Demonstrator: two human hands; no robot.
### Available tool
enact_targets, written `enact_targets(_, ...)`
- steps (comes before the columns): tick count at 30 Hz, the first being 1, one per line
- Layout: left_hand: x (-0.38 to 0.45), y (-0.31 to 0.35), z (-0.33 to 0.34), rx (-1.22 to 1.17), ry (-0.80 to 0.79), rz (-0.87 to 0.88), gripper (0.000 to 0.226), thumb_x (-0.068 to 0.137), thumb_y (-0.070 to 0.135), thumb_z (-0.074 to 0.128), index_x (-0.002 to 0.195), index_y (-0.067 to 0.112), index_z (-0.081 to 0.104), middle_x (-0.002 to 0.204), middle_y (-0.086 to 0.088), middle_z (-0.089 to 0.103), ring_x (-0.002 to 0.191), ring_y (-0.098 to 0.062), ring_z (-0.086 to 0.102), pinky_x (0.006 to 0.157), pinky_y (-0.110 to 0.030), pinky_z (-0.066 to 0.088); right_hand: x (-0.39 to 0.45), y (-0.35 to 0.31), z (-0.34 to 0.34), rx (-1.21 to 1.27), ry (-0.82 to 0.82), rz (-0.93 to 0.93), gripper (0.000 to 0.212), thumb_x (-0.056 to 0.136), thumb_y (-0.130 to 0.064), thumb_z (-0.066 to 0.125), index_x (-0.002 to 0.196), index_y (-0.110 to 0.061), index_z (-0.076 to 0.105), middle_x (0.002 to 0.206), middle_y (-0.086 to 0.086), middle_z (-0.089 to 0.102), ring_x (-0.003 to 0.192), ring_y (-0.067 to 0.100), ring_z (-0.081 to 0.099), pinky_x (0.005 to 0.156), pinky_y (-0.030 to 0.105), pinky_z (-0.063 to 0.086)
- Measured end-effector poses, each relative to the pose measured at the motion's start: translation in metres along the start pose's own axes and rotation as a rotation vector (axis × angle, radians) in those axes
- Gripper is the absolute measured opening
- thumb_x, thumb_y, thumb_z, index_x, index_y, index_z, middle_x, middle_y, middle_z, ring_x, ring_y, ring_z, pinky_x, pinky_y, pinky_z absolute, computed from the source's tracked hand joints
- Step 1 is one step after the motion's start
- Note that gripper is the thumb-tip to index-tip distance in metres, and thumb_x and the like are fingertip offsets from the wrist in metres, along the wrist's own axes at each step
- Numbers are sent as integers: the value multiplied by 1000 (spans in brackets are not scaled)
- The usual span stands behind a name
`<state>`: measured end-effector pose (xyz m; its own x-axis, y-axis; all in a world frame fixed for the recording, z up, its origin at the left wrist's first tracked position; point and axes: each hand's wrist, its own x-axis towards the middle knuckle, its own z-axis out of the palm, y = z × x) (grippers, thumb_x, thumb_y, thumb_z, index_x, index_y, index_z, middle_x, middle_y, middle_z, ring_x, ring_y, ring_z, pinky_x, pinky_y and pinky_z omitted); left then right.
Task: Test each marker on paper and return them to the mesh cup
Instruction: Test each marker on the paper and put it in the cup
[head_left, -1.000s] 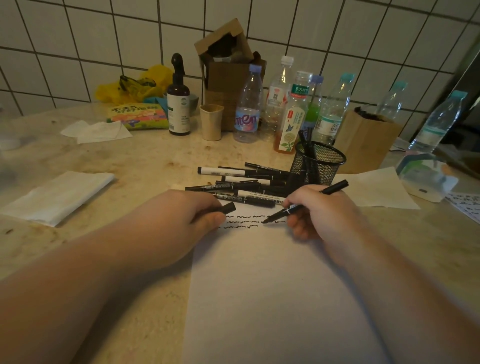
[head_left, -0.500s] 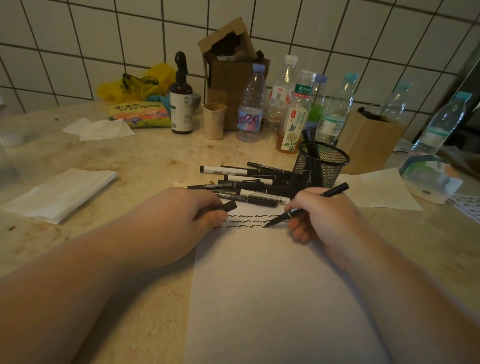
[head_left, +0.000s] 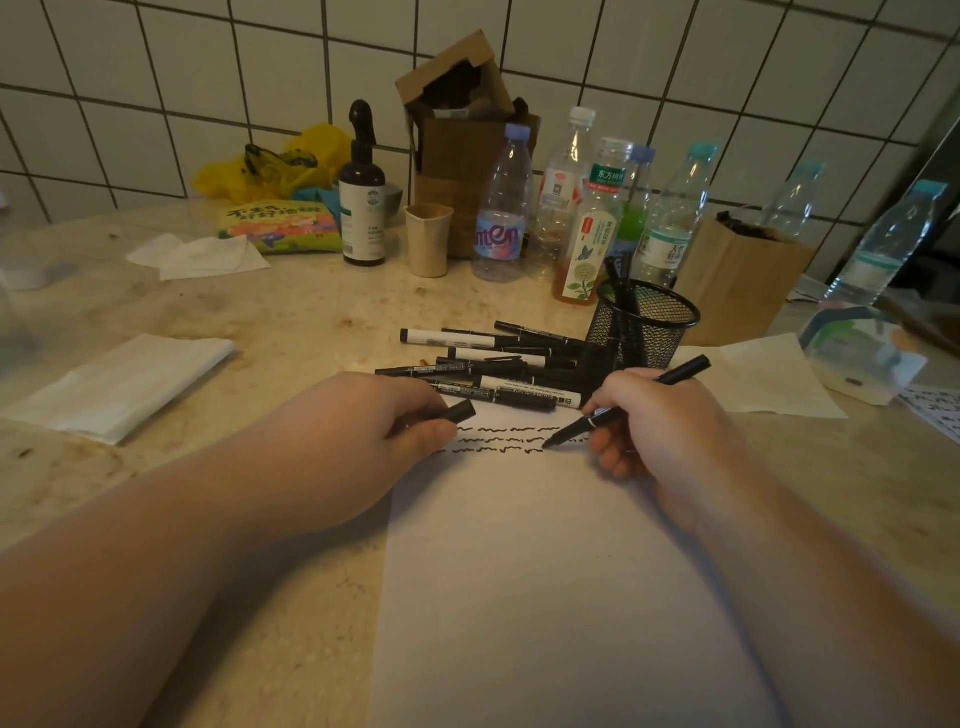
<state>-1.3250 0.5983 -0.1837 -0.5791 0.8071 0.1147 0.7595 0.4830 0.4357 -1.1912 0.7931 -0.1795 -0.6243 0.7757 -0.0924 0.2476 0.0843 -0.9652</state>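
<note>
A white paper sheet (head_left: 545, 582) lies on the counter with wavy black test lines (head_left: 504, 439) near its top edge. My right hand (head_left: 660, 421) grips an uncapped black marker (head_left: 623, 408), its tip down on the lowest line. My left hand (head_left: 363, 436) holds a black marker cap (head_left: 460, 412) and rests on the sheet's left edge. Several black and white markers (head_left: 493, 364) lie in a pile just beyond the paper. The black mesh cup (head_left: 644, 325) stands behind my right hand with a few markers upright in it.
Plastic bottles (head_left: 504, 208), a dark spray bottle (head_left: 362, 202), a beige cup (head_left: 427, 239) and cardboard boxes (head_left: 737, 280) line the tiled wall. Folded tissue (head_left: 119, 384) lies at left, another tissue (head_left: 769, 379) at right, a snack packet (head_left: 280, 226) at back left.
The marker tip has slid left along the lowest wavy line, lengthening it. My left hand has stayed in place holding the cap.
</note>
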Motion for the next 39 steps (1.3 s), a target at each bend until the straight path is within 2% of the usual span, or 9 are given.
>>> enact_targets(4, 0, -1, 0, -2, 0, 26, 25, 93, 51, 47, 108, 40, 63, 89, 16, 66, 80, -1, 58, 76, -27, 51, -4, -2, 0, 85, -25, -21, 19, 91, -15, 59, 82, -4, 71, 53, 7, 59, 48, 17, 50, 48, 28, 41)
enact_targets(7, -1, 0, 0, 2, -1, 40, 25, 94, 50, 47, 111, 41, 63, 92, 17, 67, 81, 0, 58, 74, -22, 49, -9, -3, 1, 235, -158, -55, 20, 93, -16, 64, 74, -9, 69, 55, 8, 56, 49, 15, 50, 47, 25, 40)
enact_targets(14, -1, 3, 0, -11, -7, 51, 26, 94, 48, 48, 113, 40, 64, 99, 16, 68, 87, -4, 60, 81, -30, 52, -18, -6, 2, 441, -376, -106, 22, 77, -24, 62, 76, -6, 75, 65, 15, 63, 59, 21, 59, 53, 30, 49)
enact_targets(18, -1, 4, 0, -12, -12, 63, 25, 94, 48, 49, 114, 43, 62, 101, 17, 68, 87, -1, 59, 81, -26, 51, -19, -4, 3, 372, -374, -161, 22, 93, -8, 55, 82, -5, 74, 67, 17, 67, 62, 25, 61, 57, 32, 50)
enact_targets(20, -1, 4, 0, -20, 9, 76, 26, 93, 47, 51, 116, 44, 62, 100, 22, 65, 85, 3, 56, 75, -16, 45, -20, -4, 4, 310, -409, -180, 9, 88, -9, 65, 89, -4, 72, 71, 17, 70, 62, 24, 64, 57, 30, 53)
enact_targets(23, 0, 4, 1, -40, 58, 76, 26, 92, 45, 54, 118, 44, 61, 90, 27, 58, 80, 9, 51, 69, -8, 36, -22, -3, 5, 261, -439, -194, 17, 78, -16, 71, 91, -5, 73, 76, 17, 73, 63, 22, 67, 59, 28, 55)
enact_targets(26, 0, 5, 1, -37, 69, 93, 24, 94, 42, 53, 116, 40, 63, 87, 28, 54, 80, 3, 51, 68, -7, 35, -24, -2, 5, 243, -463, -215, 19, 75, -17, 73, 90, -5, 76, 79, 16, 74, 66, 22, 68, 63, 30, 57)
enact_targets(35, -6, 10, 1, 14, -128, 110, 16, 98, 39, 44, 89, 46, 56, 98, 19, 61, 93, -5, 53, 84, -25, 44, -28, -1, 3, 172, -519, -264, 13, 74, -16, 74, 83, -7, 77, 76, 19, 74, 65, 25, 70, 64, 34, 58)
enact_targets(39, -8, 10, 0, -22, -171, 112, 15, 97, 41, 46, 91, 47, 59, 96, 16, 62, 91, -5, 55, 85, -27, 47, -27, -3, 2, 89, -531, -327, 16, 75, -17, 72, 86, -6, 75, 77, 17, 75, 68, 27, 72, 66, 34, 60)
